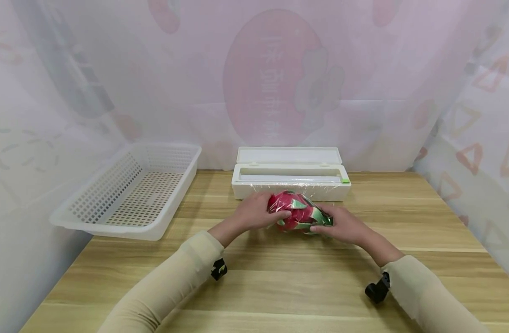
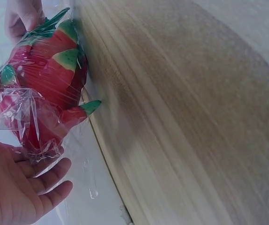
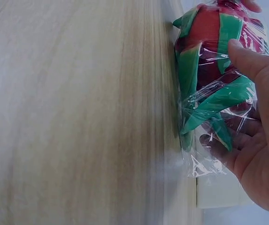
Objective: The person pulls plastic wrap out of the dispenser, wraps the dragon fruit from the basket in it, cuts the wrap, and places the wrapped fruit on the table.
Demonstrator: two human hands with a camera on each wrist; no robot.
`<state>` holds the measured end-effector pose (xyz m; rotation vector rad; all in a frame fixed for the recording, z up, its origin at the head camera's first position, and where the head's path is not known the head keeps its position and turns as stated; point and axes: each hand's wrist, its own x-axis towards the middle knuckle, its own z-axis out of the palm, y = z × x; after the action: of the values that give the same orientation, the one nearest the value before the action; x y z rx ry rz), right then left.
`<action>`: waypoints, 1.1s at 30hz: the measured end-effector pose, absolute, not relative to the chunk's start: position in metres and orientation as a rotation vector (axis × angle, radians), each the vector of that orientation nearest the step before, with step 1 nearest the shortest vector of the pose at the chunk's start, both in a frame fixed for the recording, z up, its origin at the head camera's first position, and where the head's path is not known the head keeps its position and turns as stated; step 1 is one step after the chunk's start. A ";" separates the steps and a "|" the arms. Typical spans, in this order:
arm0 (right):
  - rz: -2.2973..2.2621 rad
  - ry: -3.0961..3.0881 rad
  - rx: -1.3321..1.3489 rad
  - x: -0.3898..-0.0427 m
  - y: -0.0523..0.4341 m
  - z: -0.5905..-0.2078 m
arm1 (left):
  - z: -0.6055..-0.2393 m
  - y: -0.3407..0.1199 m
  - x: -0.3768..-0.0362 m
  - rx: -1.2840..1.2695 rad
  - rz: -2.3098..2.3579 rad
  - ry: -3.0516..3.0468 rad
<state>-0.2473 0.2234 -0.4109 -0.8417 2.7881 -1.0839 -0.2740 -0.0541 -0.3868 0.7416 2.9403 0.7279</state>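
Two hands' grip — dragon fruit (image 1: 300,212) between

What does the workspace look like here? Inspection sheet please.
Surface: wooden table, light grain.
Job's things: dragon fruit wrapped in cling film, lying on the table; cling film dispenser behind it, lid up.
Clutter: white slotted basket at far left.
Hands: left hand and right hand cup the fruit's two ends.
Cables: nothing seen.
Surroundings: sheer printed curtain behind and at both sides.
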 end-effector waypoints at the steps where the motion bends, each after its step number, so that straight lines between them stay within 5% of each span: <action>1: -1.079 2.790 -0.843 -0.247 0.223 -0.411 | -0.387 -0.054 -0.274 0.748 0.734 2.936; 33: -0.969 2.818 -0.819 -0.246 0.228 -0.400 | -0.367 -0.059 -0.279 0.833 0.644 2.951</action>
<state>-0.2464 0.2279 -0.3996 -0.8190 2.8180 -0.9688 -0.2785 -0.0587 -0.3671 0.8328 2.9508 0.6439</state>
